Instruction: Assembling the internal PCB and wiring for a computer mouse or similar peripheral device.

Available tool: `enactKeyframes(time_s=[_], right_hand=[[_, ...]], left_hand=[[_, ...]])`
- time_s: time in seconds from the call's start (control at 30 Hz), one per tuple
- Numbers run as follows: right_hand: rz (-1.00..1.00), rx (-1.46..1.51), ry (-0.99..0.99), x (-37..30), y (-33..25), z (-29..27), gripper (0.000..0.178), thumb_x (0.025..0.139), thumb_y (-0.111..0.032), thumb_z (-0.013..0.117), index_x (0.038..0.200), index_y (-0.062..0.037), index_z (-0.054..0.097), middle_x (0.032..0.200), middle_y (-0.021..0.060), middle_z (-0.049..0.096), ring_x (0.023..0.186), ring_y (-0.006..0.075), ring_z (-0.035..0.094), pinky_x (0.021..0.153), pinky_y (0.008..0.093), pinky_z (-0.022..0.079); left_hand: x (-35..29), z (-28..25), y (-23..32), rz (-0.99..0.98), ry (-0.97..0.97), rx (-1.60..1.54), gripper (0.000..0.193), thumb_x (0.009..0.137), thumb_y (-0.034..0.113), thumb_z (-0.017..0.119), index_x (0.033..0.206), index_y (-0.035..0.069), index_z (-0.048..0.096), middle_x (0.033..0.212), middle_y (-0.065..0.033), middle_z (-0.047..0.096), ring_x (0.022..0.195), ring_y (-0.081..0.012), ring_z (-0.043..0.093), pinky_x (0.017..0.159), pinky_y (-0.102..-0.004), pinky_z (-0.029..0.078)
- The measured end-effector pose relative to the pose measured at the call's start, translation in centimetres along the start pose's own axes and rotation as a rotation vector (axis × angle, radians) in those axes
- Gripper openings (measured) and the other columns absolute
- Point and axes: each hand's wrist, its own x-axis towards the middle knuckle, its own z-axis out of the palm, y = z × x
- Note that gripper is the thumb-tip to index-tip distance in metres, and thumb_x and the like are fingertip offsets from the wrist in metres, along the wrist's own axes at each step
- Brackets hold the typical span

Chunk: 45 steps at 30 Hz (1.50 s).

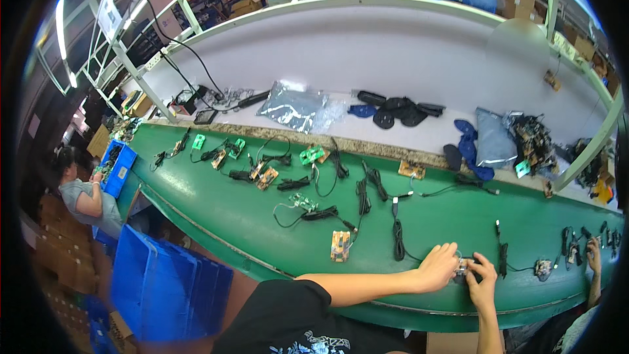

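Close to the near edge of the green bench, my left hand (pixel 438 267) and my right hand (pixel 481 280) meet over a small circuit board (pixel 463 264). Fingers of both hands are closed on it from either side and cover most of it. A black coiled cable (pixel 398 241) with a light plug lies just left of my left hand, its lead running toward the board. Right of my right hand lies another bundled cable (pixel 502 259), whose lead goes to a small board (pixel 543 269). An orange-brown circuit board (pixel 340 246) rests farther left.
Several boards and cables lie across the green bench (pixel 262 216). Behind it, a ledge holds a silvery plastic bag (pixel 293 106) and dark fabric pieces (pixel 401 113). Blue crates (pixel 154 282) stand at lower left. Another person's hand (pixel 593 255) is at far right; a person (pixel 85 190) sits left.
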Motion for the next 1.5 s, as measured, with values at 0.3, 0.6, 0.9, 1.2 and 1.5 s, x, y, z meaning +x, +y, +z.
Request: enactKeyframes(time_s=[0.3, 0.6, 0.9, 1.2, 1.5], right_hand=[[0.232, -0.028, -0.015, 4.2, -2.8, 0.0, 0.019, 0.066, -0.006, 0.077, 0.085, -0.0058, 0.076, 0.114, 0.0071, 0.068, 0.11, 0.0271, 0.059, 0.099, 0.0408, 0.043], [0.267, 0.019, -0.006, 4.2, -3.0, 0.2, 0.016, 0.062, -0.007, 0.077, 0.078, -0.0068, 0.075, 0.108, 0.0057, 0.067, 0.109, 0.0265, 0.059, 0.098, 0.0405, 0.043], [0.239, 0.132, -0.072, 2.6, 1.1, -0.9, 0.021, 0.064, -0.016, 0.084, 0.082, -0.0064, 0.076, 0.11, 0.0085, 0.068, 0.11, 0.0287, 0.062, 0.097, 0.0407, 0.047], [0.202, -0.078, -0.203, 5.2, -3.8, -1.9, 0.02, 0.075, -0.022, 0.081, 0.092, -0.0122, 0.08, 0.123, 0.0042, 0.065, 0.122, 0.0255, 0.054, 0.109, 0.0438, 0.035], [0.06, -0.112, -0.091, 0.7, -4.2, -1.0, 0.027, 0.089, -0.013, 0.071, 0.116, -0.0152, 0.076, 0.139, 0.0056, 0.061, 0.131, 0.0273, 0.052, 0.111, 0.0445, 0.035]], left_hand=[[0.7, -1.6, 0.1, 0.009, 0.03, 0.026, 0.027, 0.075, 0.017, 0.082, 0.09, -0.001, 0.068, 0.101, -0.0137, 0.053, 0.099, -0.0288, 0.052, 0.081, -0.0399, 0.04], [0.5, -2.5, 0.6, 0.008, -0.035, 0.067, 0.024, 0.075, 0.018, 0.083, 0.084, 0.0, 0.069, 0.099, -0.0139, 0.054, 0.099, -0.0294, 0.053, 0.081, -0.04, 0.041], [0.9, -1.4, 1.0, -0.018, -0.097, 0.022, 0.024, 0.074, 0.022, 0.083, 0.087, 0.005, 0.072, 0.102, -0.0154, 0.057, 0.1, -0.0323, 0.056, 0.08, -0.0444, 0.044], [1.6, -4.2, -0.6, 0.054, -0.073, 0.022, 0.029, 0.076, 0.022, 0.083, 0.097, 0.003, 0.074, 0.094, -0.0122, 0.058, 0.092, -0.0313, 0.057, 0.078, -0.0435, 0.043], [0.6, -4.0, 0.2, 0.065, -0.045, 0.021, 0.037, 0.079, 0.022, 0.082, 0.108, 0.001, 0.073, 0.098, -0.009, 0.058, 0.096, -0.0264, 0.057, 0.083, -0.0388, 0.04]])
